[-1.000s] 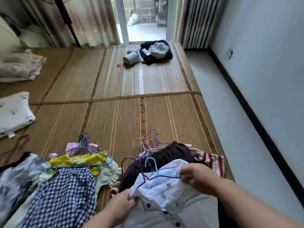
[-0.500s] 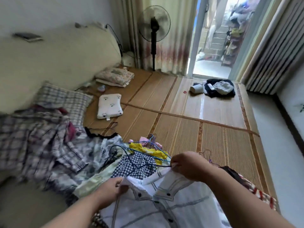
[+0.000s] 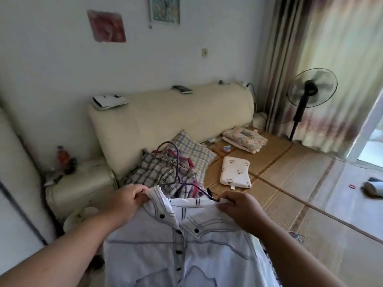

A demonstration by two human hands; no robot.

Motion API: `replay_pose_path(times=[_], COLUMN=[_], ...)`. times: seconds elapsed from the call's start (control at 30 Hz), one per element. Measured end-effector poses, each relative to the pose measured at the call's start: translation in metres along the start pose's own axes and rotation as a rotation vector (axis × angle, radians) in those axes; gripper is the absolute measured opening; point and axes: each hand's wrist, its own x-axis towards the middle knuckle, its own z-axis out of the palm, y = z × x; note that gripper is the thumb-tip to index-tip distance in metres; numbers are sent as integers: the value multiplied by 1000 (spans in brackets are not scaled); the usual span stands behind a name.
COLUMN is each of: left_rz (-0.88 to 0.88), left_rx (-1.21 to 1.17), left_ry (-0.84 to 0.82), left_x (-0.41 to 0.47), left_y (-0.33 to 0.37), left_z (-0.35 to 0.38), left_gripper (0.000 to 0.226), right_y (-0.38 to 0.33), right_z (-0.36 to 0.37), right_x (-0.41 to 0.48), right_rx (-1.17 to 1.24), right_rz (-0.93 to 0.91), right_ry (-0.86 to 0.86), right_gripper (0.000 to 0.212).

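Raised higher since the earlier frame, the white shirt (image 3: 186,245) hangs at six o'clock, front toward the person. At nine o'clock the left hand (image 3: 124,201) and at three the right hand (image 3: 240,212) pinch its shoulders, likely keeping it spread on the purple hanger (image 3: 177,168), hook up at twelve.

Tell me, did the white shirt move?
Yes. The white shirt has been carried left, towards the plaid clothes by the sofa, and hangs in front of them. The left hand and right hand grip its collar.
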Motion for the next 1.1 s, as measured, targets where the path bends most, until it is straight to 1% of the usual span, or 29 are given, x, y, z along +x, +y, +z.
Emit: replay_pose_path(times=[0.07,0.13,0.23,0.37,0.47,0.53,0.63,0.73,0.83,0.9,1.03,1.1], left_rz=[-15,-42,-77,-94,-130,-150,-170,-159,-143,-112,-25,10], left_rx=[88,140,182,229,272,277,263,254,218,210,233,229], left_ry=[71,122,169,226,271,276,274,280,314,304,222,128], left_x=[11,26,57,113,172,211,271,320,375,413,502,552], left_y=[-14,-30,-55,-87,-116,-133,-160,-180,-201,-211,-244,-267], left_z=[-27,-50,-75,-99,-116,-126,-134,-133,-131,-131,-121,-102], left_gripper=[18,14,16,19,12,8,7,4,15,14,12,12], right_y=[-17,-28,-41,-55,-60,-61,-61,-56,-50,-45,-24,-5], right_z=[17,37,68,104,130,144,163,173,180,183,198,211], right_x=[27,56,102,174,245,289,354,407,457,488,542,570], right_rx=[63,115,165,203,212,199,175,171,189,206,197,181], right_rz=[-7,-30,-32,-31,-31,-32,-27,-13,45,76,137,202], right_ry=[-2,6,7,-12,-26,-30,-85,-125,-134,-127,-90,-81], right_gripper=[7,17,10,7,11,16,24,18,18,16,11,8])
